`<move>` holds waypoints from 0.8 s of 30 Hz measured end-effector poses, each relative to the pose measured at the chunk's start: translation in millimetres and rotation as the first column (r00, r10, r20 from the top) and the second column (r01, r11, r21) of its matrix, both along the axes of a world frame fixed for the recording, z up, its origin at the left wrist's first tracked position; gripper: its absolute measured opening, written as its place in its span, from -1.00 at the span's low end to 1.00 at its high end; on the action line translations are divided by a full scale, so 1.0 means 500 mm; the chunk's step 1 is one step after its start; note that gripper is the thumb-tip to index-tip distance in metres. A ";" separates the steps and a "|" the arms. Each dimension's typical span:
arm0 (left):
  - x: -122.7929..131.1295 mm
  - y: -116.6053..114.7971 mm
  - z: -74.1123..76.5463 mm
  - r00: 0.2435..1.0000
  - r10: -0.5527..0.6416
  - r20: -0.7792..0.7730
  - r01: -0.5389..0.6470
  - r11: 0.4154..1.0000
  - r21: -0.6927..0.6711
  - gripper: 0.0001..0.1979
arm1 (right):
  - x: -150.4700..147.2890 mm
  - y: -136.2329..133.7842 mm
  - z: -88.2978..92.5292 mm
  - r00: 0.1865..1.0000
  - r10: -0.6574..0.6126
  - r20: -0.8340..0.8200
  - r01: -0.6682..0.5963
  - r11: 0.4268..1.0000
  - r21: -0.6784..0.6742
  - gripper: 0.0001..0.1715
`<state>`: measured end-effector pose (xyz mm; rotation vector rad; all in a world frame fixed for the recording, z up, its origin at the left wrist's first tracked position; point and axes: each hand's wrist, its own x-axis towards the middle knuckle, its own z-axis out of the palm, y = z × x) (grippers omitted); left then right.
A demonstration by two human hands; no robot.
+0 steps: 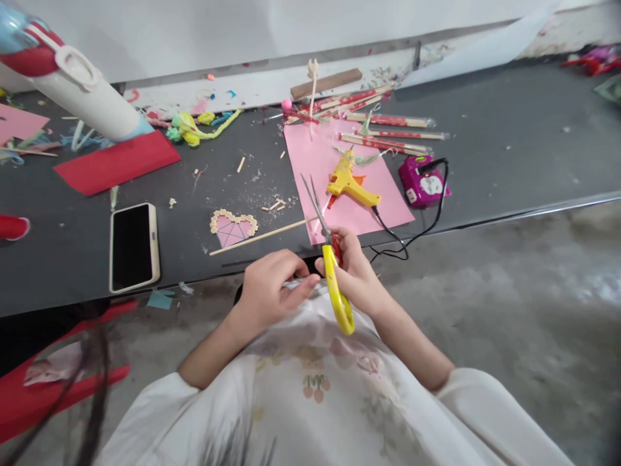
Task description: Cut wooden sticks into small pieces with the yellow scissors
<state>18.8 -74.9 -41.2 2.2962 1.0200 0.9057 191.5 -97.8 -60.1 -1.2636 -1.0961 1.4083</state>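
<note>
My right hand (356,272) is closed around yellow-handled scissors (330,265), whose open blades point up and away over the table's front edge. My left hand (272,288) is curled just left of the scissors, its fingertips pinched on something small I cannot make out. Both hands hover over my lap in front of the dark table (509,162). A long thin wooden stick (262,236) lies on the table just beyond my hands. Next to it sits a small pink heart (233,226) edged with pale beads.
A yellow glue gun (350,184) rests on pink paper (330,175), its black cord running to a purple box (423,183). A phone (133,246) lies at the left. Red paper (116,162), wrapped chopsticks (388,126), a white tube (77,87) and scraps are farther back.
</note>
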 end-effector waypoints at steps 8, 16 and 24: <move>0.027 -0.004 -0.002 0.973 -0.154 -0.170 0.058 0.883 -0.467 -0.67 | -0.002 0.004 -0.001 0.995 0.014 -0.103 -0.013 1.000 0.006 -0.29; 0.027 -0.011 -0.027 0.990 -0.098 0.101 0.141 0.721 -0.678 -0.23 | -0.024 0.003 0.020 0.982 0.062 -0.179 -0.069 0.997 -0.034 -0.31; 0.016 -0.018 -0.073 0.971 -0.060 0.232 0.211 0.675 -0.707 -0.08 | -0.031 -0.002 0.031 0.966 0.090 -0.242 -0.113 0.990 -0.081 -0.22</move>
